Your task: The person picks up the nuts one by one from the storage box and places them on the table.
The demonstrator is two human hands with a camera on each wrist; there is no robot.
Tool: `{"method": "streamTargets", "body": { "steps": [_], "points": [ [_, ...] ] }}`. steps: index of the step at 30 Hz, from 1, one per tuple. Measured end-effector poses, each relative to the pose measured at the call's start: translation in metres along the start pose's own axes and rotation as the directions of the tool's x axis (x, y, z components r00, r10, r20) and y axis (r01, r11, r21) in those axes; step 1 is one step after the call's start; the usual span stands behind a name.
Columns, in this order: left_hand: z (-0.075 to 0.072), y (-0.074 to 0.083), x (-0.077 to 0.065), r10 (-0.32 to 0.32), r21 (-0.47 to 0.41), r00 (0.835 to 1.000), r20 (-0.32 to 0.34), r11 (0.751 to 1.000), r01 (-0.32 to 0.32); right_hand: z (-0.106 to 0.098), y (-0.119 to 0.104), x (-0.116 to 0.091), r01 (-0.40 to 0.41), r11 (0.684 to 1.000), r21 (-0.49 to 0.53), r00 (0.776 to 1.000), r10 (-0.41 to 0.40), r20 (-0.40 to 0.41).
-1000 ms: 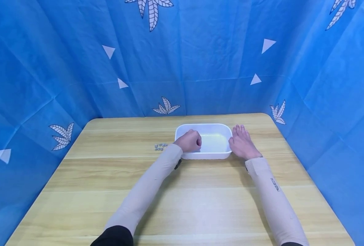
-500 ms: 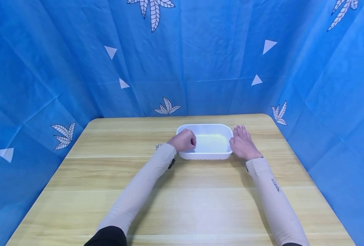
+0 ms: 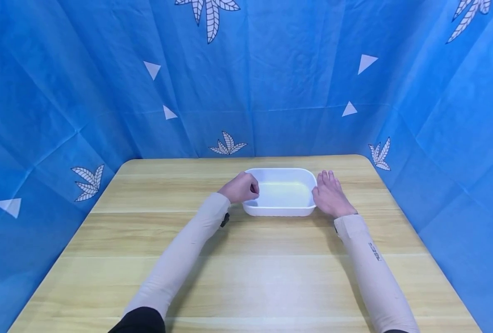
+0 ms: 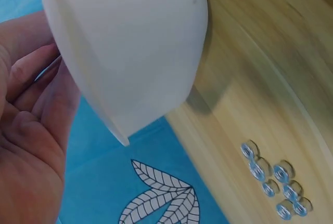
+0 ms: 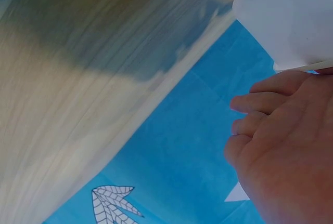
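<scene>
A white basin [image 3: 279, 212] stands near the far side of the table. My left hand [image 3: 240, 187], fingers bent, is over its left end; the left wrist view shows this hand [image 4: 39, 89] close against the basin's rim [image 4: 86, 91], which hides the fingertips. Whether they hold anything is hidden. My right hand [image 3: 331, 196] holds the basin's right rim, thumb at the edge and other fingers stretched out beside it. In the right wrist view, that hand [image 5: 291, 125] touches the rim. Several small, round, silvery pieces [image 4: 281, 172] sit on the table in the left wrist view.
The wooden table [image 3: 254, 268] has rounded far corners. A blue curtain [image 3: 288, 106] with white leaves and triangles hangs behind it and along both sides. The small pieces are hidden in the head view, behind the left arm [image 3: 188, 249].
My left hand has moved left, from inside the basin to its left end, and the left arm now covers the small silvery pieces. My right hand stays at the right rim.
</scene>
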State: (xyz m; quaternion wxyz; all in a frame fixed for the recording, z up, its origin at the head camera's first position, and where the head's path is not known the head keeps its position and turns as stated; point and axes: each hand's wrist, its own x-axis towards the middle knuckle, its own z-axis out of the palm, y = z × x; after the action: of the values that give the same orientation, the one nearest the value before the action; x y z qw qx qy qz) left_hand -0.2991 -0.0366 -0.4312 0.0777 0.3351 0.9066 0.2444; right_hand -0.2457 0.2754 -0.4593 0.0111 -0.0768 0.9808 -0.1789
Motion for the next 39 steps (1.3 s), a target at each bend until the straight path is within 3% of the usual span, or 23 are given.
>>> {"method": "streamTargets", "body": {
  "steps": [19,32,39],
  "points": [
    [-0.010,-0.017,-0.019,-0.013,-0.047,0.997,-0.077,0.999,0.009,0.001,0.003,0.000,-0.003,1.000,-0.007,1.000,0.003,-0.004],
    [-0.019,-0.027,-0.030,-0.019,-0.129,0.985,-0.172,0.992,-0.003,0.000,0.002,-0.001,-0.002,1.000,-0.001,1.000,0.002,-0.001],
    [-0.023,-0.030,-0.035,-0.064,-0.217,0.982,-0.178,0.976,0.025,0.001,0.001,0.001,0.003,1.000,-0.009,1.000,-0.003,-0.003]
  ]
}}
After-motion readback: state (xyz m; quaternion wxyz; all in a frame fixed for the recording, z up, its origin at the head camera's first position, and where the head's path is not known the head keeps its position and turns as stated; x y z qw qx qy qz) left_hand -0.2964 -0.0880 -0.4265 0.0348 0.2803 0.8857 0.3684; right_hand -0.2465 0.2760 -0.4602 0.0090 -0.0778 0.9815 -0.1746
